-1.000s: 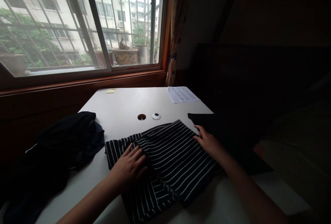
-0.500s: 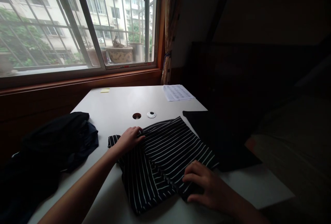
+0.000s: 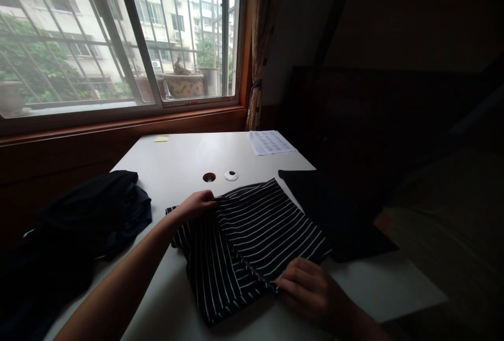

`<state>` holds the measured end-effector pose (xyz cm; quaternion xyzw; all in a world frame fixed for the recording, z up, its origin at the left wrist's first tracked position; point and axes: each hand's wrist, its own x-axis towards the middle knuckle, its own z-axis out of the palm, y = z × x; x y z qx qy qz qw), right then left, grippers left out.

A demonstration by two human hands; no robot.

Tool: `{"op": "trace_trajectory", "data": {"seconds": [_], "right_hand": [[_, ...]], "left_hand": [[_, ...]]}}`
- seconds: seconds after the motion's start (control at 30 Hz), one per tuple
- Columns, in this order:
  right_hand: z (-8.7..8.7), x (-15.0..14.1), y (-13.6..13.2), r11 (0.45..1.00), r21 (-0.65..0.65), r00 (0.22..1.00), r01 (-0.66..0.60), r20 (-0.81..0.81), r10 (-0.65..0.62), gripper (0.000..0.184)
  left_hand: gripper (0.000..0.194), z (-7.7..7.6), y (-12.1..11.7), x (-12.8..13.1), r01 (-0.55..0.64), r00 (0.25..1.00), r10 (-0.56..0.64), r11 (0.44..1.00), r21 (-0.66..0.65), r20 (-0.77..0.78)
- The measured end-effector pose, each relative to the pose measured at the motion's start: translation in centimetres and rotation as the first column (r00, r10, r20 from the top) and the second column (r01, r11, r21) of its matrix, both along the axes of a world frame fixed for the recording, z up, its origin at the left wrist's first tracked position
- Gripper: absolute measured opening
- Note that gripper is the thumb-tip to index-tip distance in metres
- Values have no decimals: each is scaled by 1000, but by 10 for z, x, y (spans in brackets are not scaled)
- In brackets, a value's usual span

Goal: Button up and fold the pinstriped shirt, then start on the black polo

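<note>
A black garment with white stripes [image 3: 260, 231], partly folded, lies on the white table [image 3: 181, 157] in front of me. At its upper left edge, my left hand [image 3: 199, 203] is closed on the fabric. My right hand [image 3: 305, 286] pinches the lower right part of the same garment, thumb and fingers together on its edge. The stripes run nearly upright on the left part and slant across the right part. What kind of garment it is, I cannot make out.
A heap of dark clothes [image 3: 94, 210] lies at the table's left. Flat dark cloth [image 3: 342, 220] lies on the right. Farther back are printed paper [image 3: 271, 142], a yellow note [image 3: 161, 138], a cable hole [image 3: 209, 177] and its round cover [image 3: 231, 175], below the window.
My right hand has gone from loosely spread fingers to a pinch on the garment's lower edge. My left fingers have closed more tightly at the upper edge.
</note>
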<state>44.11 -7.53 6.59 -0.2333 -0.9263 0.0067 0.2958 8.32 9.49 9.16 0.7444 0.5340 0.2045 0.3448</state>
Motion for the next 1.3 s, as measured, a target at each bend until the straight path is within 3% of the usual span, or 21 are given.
{"op": "trace_trajectory", "data": {"seconds": [0.23, 0.37, 0.47, 0.63, 0.77, 0.9, 1.1, 1.2, 1.3], "right_hand": [[34, -28, 1, 997, 23, 974, 69, -218, -62, 34], [54, -70, -2, 991, 125, 982, 44, -187, -20, 31], [60, -104, -4, 980, 196, 991, -24, -123, 49, 23], [45, -154, -4, 949, 286, 987, -131, -56, 153, 8], [21, -176, -3, 946, 283, 986, -159, -5, 167, 11], [1, -180, -4, 940, 274, 979, -203, 39, 200, 19], [-5, -176, -8, 923, 313, 975, -222, 57, 215, 16], [-10, -175, -11, 928, 303, 976, -216, 34, 216, 14], [-12, -172, -12, 936, 259, 971, -237, 39, 235, 21]], "left_hand": [[48, 29, 6, -20, -128, 962, 133, 991, -35, 237], [52, 50, 5, -43, -183, 947, 179, 983, -9, 268], [52, 57, 4, -65, -210, 953, 204, 978, 3, 226], [45, 45, 3, -100, -266, 963, 264, 963, 31, 50], [38, 24, -4, -116, -297, 948, 301, 954, 50, -104], [40, 8, -14, -122, -289, 938, 292, 956, 41, -185], [42, 1, -22, -129, -247, 934, 253, 967, 53, -251], [43, 0, -25, -125, -228, 924, 260, 963, 141, -281], [47, 2, -30, -102, -180, 916, 266, 942, 285, -300]]}}
